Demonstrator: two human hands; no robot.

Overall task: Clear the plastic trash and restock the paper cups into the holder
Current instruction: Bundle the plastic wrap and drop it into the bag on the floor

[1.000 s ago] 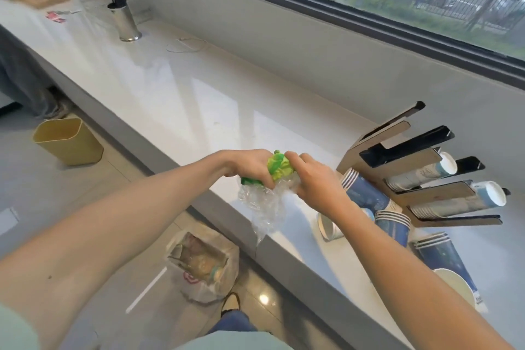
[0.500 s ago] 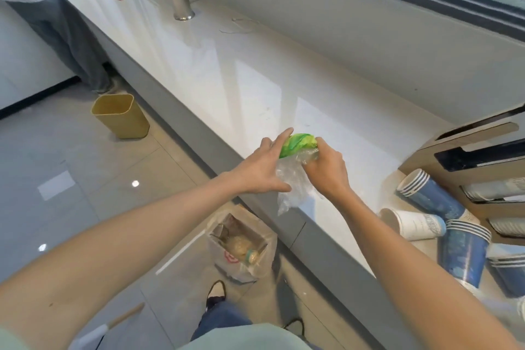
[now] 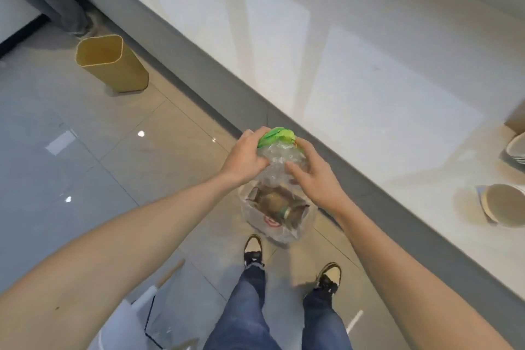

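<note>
Taking the trash bag [image 3: 279, 214] on the floor as the landmark: far to its upper left stands a yellow bin [image 3: 110, 64], open and seemingly empty, too far off to be the target here. Directly above the bag's open mouth, both hands press a wad [image 3: 281, 156] of crumpled clear plastic with a green scrap on top. The left hand [image 3: 244, 158] cups the wad's left side, fingers curled onto it; the right hand [image 3: 315, 176] presses from the right, fingers spread over the film. Both are closed on the wad, likely squeezing it small so it drops cleanly into the bag. Right of the bag runs the counter [image 3: 383, 88]; at its far right lie paper cups [image 3: 500, 204], tipped over and not yet restocked. No holder is recognisable here.
</note>
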